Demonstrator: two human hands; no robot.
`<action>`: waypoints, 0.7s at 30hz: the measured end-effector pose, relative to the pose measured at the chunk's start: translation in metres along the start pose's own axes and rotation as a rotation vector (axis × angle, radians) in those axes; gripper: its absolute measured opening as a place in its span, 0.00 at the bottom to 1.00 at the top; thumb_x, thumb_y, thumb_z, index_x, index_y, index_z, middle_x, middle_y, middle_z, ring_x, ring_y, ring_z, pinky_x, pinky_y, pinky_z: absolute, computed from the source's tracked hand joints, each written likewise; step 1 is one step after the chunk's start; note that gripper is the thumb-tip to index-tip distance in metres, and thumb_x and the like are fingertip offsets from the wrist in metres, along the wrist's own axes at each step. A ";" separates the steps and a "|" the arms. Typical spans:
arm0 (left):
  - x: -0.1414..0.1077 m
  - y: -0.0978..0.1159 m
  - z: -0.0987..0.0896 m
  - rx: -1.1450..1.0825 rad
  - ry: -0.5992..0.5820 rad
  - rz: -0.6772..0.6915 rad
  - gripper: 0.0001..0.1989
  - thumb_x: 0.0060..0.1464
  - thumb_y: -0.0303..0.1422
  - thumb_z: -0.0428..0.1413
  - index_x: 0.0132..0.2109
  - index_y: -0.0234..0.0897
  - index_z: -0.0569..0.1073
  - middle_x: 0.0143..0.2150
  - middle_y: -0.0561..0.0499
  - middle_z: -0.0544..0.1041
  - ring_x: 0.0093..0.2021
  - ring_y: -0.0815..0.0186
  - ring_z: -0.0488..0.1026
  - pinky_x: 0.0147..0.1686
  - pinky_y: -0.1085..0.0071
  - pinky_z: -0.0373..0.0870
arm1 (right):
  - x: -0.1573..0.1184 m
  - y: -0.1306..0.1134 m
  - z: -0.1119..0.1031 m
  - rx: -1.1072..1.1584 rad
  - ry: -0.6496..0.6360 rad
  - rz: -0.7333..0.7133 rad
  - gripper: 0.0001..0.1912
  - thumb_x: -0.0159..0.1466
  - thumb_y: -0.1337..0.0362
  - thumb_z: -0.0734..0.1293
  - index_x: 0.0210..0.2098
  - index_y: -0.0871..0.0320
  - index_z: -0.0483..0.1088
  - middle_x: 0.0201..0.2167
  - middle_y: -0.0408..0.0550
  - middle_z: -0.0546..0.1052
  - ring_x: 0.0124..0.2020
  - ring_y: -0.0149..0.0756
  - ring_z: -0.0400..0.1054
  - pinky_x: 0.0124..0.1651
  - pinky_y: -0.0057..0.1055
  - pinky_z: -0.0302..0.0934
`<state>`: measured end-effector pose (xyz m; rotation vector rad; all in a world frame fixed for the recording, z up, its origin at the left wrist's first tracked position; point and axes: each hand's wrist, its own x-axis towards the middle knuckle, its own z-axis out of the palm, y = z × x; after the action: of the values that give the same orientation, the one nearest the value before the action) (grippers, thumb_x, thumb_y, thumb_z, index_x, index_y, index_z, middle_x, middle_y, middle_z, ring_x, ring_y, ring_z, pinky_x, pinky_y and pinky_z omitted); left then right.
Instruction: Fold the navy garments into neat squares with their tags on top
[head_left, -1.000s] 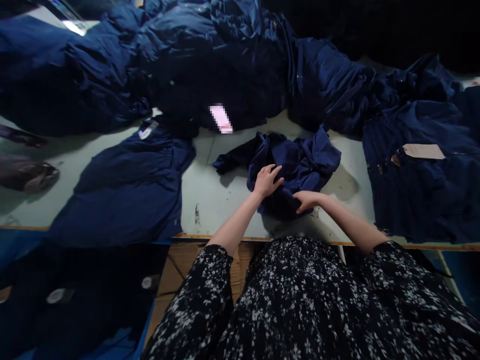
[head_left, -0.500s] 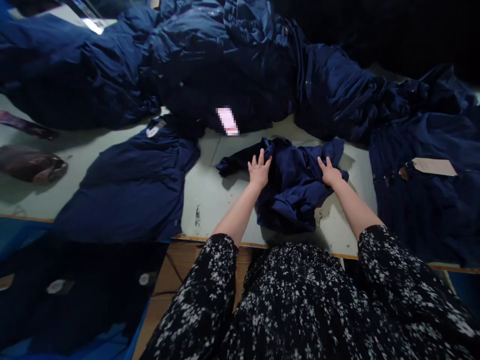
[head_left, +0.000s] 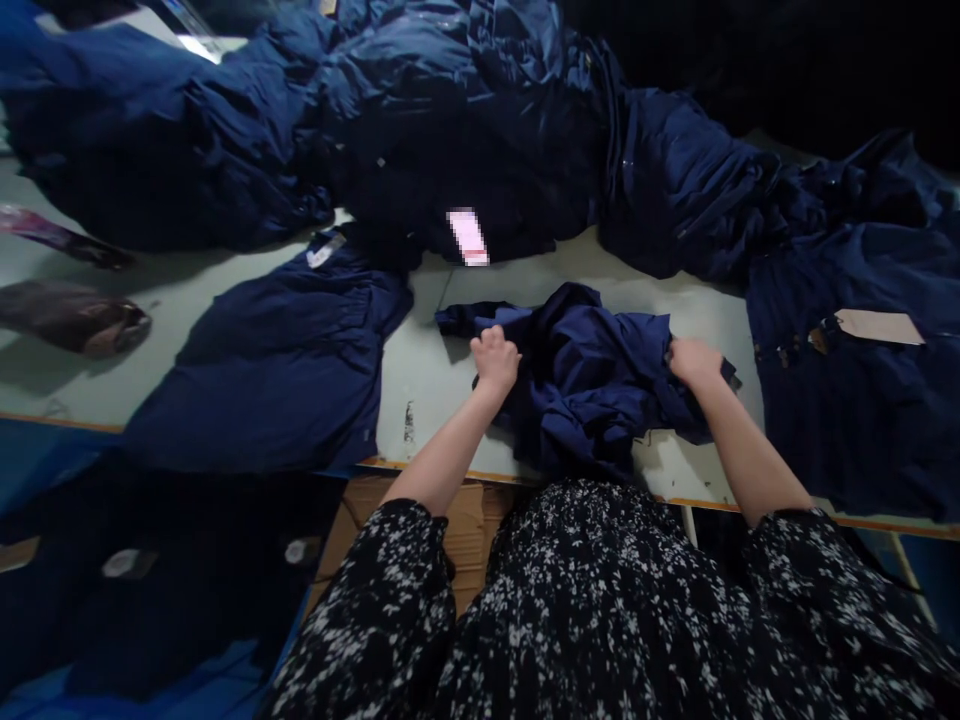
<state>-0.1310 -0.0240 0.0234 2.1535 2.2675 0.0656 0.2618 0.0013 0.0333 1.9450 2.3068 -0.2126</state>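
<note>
A crumpled navy garment (head_left: 585,370) lies on the pale table before me; its exact kind is hidden by the folds. My left hand (head_left: 495,358) is closed on its left part, fingers curled into the cloth. On the opposite side, my right hand (head_left: 694,362) grips the cloth, its fingertips partly hidden. Some fabric pokes out past the right wrist. To the left rests a flat navy garment (head_left: 277,360) with a gathered waist and a white label (head_left: 325,250). Another navy garment (head_left: 847,420) on the right carries a beige tag (head_left: 879,325).
A long heap of navy garments (head_left: 465,130) runs along the back of the table (head_left: 431,400). A blurred phone-like item (head_left: 468,238) lies against it. Dark brown and purple items (head_left: 71,318) sit at far left. Labelled dark garments (head_left: 187,570) are below the left edge.
Both hands have gone from spread fingers to gripping the cloth. They have moved apart and slightly lower, and the crumpled garment is drawn wider. The view has shifted a little.
</note>
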 end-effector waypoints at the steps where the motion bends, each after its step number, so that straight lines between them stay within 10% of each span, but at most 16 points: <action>1: 0.003 0.004 -0.001 -0.050 0.064 0.095 0.16 0.60 0.38 0.61 0.53 0.37 0.80 0.64 0.32 0.73 0.67 0.38 0.64 0.63 0.42 0.61 | 0.006 -0.013 0.000 0.003 0.012 -0.015 0.20 0.72 0.57 0.66 0.61 0.52 0.72 0.61 0.58 0.74 0.60 0.52 0.71 0.60 0.47 0.68; 4: 0.006 0.008 0.000 -0.145 0.033 0.301 0.27 0.61 0.37 0.61 0.65 0.41 0.72 0.75 0.36 0.60 0.74 0.44 0.55 0.71 0.43 0.51 | 0.013 -0.046 0.011 0.024 -0.023 -0.051 0.34 0.70 0.56 0.66 0.73 0.50 0.58 0.73 0.61 0.61 0.71 0.57 0.59 0.64 0.53 0.64; 7: 0.003 -0.007 0.005 -0.085 -0.182 0.150 0.30 0.63 0.43 0.59 0.68 0.37 0.69 0.71 0.27 0.65 0.70 0.40 0.64 0.65 0.41 0.61 | 0.001 -0.053 0.031 0.051 -0.180 -0.026 0.40 0.70 0.53 0.66 0.77 0.49 0.48 0.77 0.60 0.53 0.74 0.56 0.52 0.65 0.57 0.62; 13: 0.015 -0.031 0.001 0.042 -0.599 -0.007 0.26 0.62 0.52 0.57 0.48 0.32 0.82 0.49 0.27 0.82 0.52 0.39 0.80 0.48 0.50 0.76 | -0.031 -0.034 0.040 0.132 -0.268 -0.005 0.30 0.71 0.41 0.61 0.66 0.46 0.70 0.68 0.55 0.71 0.68 0.54 0.64 0.64 0.56 0.61; 17: 0.051 0.012 -0.021 0.008 -0.416 0.043 0.19 0.64 0.44 0.57 0.46 0.31 0.83 0.49 0.29 0.82 0.51 0.41 0.80 0.49 0.51 0.75 | -0.013 -0.032 0.015 0.128 -0.132 0.116 0.30 0.76 0.47 0.51 0.49 0.52 0.81 0.50 0.56 0.83 0.55 0.49 0.75 0.58 0.45 0.65; 21: 0.090 0.076 -0.031 -0.149 -0.149 0.241 0.15 0.67 0.36 0.54 0.52 0.33 0.80 0.56 0.32 0.78 0.59 0.44 0.75 0.57 0.52 0.72 | 0.023 -0.031 0.002 0.116 0.024 0.081 0.23 0.74 0.63 0.55 0.58 0.55 0.77 0.59 0.56 0.78 0.61 0.46 0.71 0.61 0.40 0.64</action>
<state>-0.0612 0.0691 0.0587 2.2569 1.8559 0.0710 0.2271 0.0178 0.0282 2.1017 2.2725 -0.3244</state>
